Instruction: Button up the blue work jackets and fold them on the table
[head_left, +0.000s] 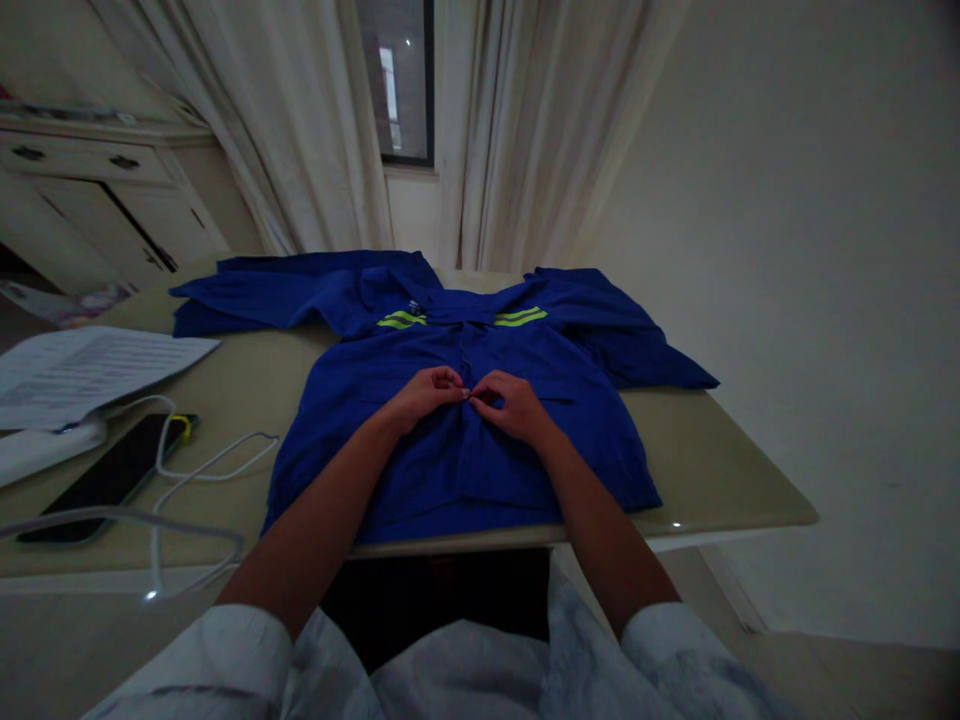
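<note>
A blue work jacket lies front side up on the table, sleeves spread to both sides and collar toward the window. Yellow-green reflective strips cross its chest. At the middle of its front opening, my left hand pinches the fabric edge between thumb and finger. My right hand is closed in a pinch on the same placket, its fingertips meeting those of the left. Whatever small part sits between the fingertips, perhaps a button, is too hidden to make out.
On the table at left lie a dark phone, a looping white cable, a white power strip or similar block and printed sheets. Curtains hang beyond; a wall stands at right, a cabinet back left.
</note>
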